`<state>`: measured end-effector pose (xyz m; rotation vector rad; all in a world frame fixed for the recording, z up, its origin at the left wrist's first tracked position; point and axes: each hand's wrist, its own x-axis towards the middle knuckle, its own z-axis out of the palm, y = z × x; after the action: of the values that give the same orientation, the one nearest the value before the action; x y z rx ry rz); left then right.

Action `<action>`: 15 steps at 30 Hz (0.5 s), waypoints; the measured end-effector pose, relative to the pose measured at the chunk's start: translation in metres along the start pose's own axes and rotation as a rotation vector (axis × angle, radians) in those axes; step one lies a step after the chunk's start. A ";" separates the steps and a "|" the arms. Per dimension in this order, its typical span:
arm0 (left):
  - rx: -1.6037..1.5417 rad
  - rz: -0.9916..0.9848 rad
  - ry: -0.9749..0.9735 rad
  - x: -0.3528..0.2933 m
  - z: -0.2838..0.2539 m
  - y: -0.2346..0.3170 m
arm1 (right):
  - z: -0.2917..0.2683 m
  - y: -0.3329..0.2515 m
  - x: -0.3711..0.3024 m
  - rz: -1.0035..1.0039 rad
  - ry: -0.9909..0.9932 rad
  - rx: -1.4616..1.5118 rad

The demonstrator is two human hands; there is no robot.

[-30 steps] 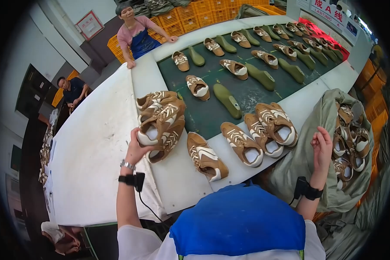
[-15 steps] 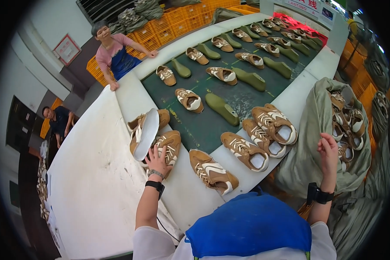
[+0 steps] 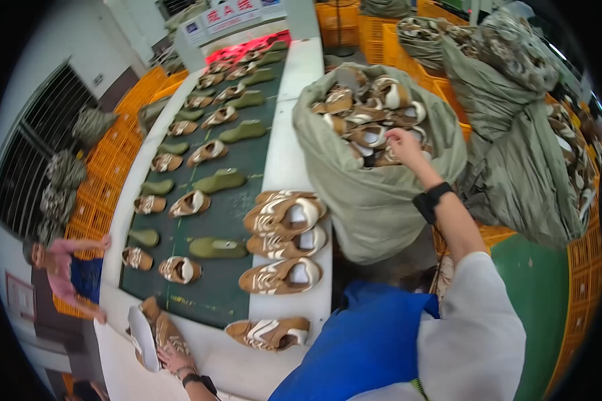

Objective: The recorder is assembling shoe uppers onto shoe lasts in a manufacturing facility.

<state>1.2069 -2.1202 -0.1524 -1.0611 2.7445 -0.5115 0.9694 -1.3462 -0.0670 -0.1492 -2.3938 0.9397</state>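
My left hand [image 3: 176, 359] lies with its fingers apart against a brown sneaker [image 3: 171, 334] at the table's lower left corner. Beside that sneaker leans a pale grey insole-shaped piece [image 3: 142, 337], with another brown shoe partly behind it. Off to the right, my right hand [image 3: 407, 148] is over an open green sack [image 3: 361, 214] full of brown-and-white sneakers. Its fingers are curled together at the collar of a sneaker [image 3: 369, 136] in the sack. Along the white table edge stand several sneakers [image 3: 281, 275], and one sneaker [image 3: 269, 333] lies nearer me.
A dark green conveyor belt [image 3: 211, 301] carries rows of sneakers and green shoe lasts [image 3: 217, 248]. A co-worker [image 3: 73, 274] in pink stands at its left side. Orange crates [image 3: 100, 207] line the left. More stuffed sacks [image 3: 508, 154] stand at the right.
My view has swung to the right. My right hand has moved from beside the sack to the sneakers in it. The left hand has stayed on the sneaker.
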 end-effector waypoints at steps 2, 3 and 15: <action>-0.101 0.071 -0.005 -0.017 -0.025 0.022 | 0.020 0.043 0.002 0.074 -0.174 -0.260; -0.101 0.079 0.003 -0.026 -0.028 0.026 | 0.038 0.053 0.004 0.145 -0.464 -0.120; -0.582 0.779 0.304 -0.140 -0.157 0.169 | 0.150 -0.007 0.003 0.508 -0.146 0.338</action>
<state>1.1636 -1.8684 -0.0655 0.1203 3.3289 0.2811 0.8869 -1.4395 -0.1511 -0.5960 -2.3244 1.6197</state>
